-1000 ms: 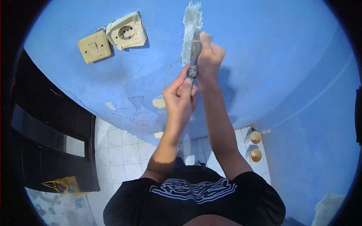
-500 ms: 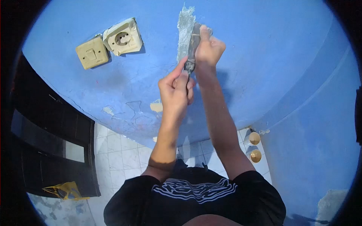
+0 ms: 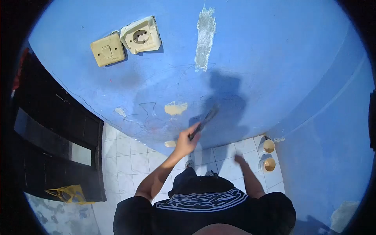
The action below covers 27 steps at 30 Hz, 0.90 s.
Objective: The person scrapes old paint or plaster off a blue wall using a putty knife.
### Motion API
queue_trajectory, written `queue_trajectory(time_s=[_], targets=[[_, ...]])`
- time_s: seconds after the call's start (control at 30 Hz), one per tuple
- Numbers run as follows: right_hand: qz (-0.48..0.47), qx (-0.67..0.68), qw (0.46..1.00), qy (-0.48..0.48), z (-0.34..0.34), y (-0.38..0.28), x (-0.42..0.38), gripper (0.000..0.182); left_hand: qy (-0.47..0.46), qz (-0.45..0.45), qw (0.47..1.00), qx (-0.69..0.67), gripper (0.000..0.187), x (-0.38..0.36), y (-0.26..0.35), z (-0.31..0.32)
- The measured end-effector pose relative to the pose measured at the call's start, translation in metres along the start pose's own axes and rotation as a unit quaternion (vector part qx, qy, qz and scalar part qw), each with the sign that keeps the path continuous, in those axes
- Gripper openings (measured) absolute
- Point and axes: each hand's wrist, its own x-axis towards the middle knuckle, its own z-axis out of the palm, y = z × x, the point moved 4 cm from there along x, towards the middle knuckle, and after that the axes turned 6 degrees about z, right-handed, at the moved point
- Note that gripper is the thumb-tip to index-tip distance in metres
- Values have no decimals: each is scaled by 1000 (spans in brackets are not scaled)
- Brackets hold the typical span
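Note:
My left hand (image 3: 187, 141) is closed around the dark handle of a putty knife (image 3: 209, 116). The knife's blade points up and right, blurred, in front of the blue wall (image 3: 266, 74). Above it on the wall runs a narrow vertical strip of rough grey filler (image 3: 205, 39). My right hand (image 3: 239, 158) hangs low over the floor, apart from the knife; it is small and smeared, so its fingers cannot be made out.
A light switch (image 3: 107, 50) and a loose socket (image 3: 141, 36) sit on the wall at upper left. Peeled patches (image 3: 176, 108) show lower down. Two round containers (image 3: 269, 165) stand on the tiled floor (image 3: 137, 160) by the right wall. Dark furniture (image 3: 55, 133) lines the left.
The putty knife has moved down off the grey strip with my left hand. My right hand has left the blade and dropped low to the right. The whole strip now shows.

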Motion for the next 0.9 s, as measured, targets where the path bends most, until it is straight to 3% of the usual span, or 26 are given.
queue_trajectory(time_s=[0.03,0.07,0.1,0.13,0.17,0.2,0.23,0.27,0.33,0.4,0.47,0.5,0.57,0.63,0.7,0.73,0.77,0.8,0.83,0.87,0.9], targets=[[-12,-224,958,-178,73,21,-65,46,1,0,1000,12,37,-23,-30,7],[-13,-33,953,-301,78,13,-112,45,2,3,1000,26,36,-45,-56,12],[30,154,893,-422,79,4,-162,44,-35,-101,994,8,31,-68,-77,16],[150,101,944,-275,105,13,-195,38,-70,-204,976,-11,28,-90,-91,21],[266,46,956,-117,81,8,-222,31,-78,-231,970,10,26,-107,-94,24],[272,25,956,-111,58,4,-240,29,-85,-256,962,31,30,-119,-98,27],[317,107,939,-82,71,9,-235,31,-83,-253,963,31,30,-129,-106,30],[360,189,912,-55,91,16,-235,32,-105,-306,946,-1,31,-145,-122,37],[296,194,935,31,64,1,-200,39,-128,-360,924,-32,34,-154,-131,44],[159,306,912,220,-44,-54,-149,54,-140,-399,898,-121,29,-143,-123,61],[1,226,916,331,-154,-118,-115,65,-175,-364,901,-161,26,-130,-133,83],[-79,263,914,300,-187,-137,-95,67,-194,-350,903,-158,24,-119,-125,90],[-219,107,902,356,-207,-168,-86,62,-236,-343,895,-160,23,-89,-110,90],[-230,123,909,325,-197,-155,-60,60,-260,-352,883,-167,23,-67,-97,82],[-240,135,916,293,-168,-132,-39,58,-274,-257,927,1,23,-51,-86,71],[-99,115,942,301,-148,-108,-26,56,-273,-259,926,-1,23,-55,-87,68],[43,91,948,302,-132,-87,-22,53,-228,-181,956,35,26,-56,-86,58],[40,87,948,303,-124,-79,-24,53,-179,-99,976,72,30,-54,-83,51],[80,181,934,296,-114,-70,-28,52,-146,-112,969,166,27,-60,-62,41],[119,274,911,284,-122,-71,-36,50,-144,-113,969,166,27,-68,-63,40],[109,258,913,295,-130,-82,-50,53,-148,-82,950,261,26,-74,-63,38]])
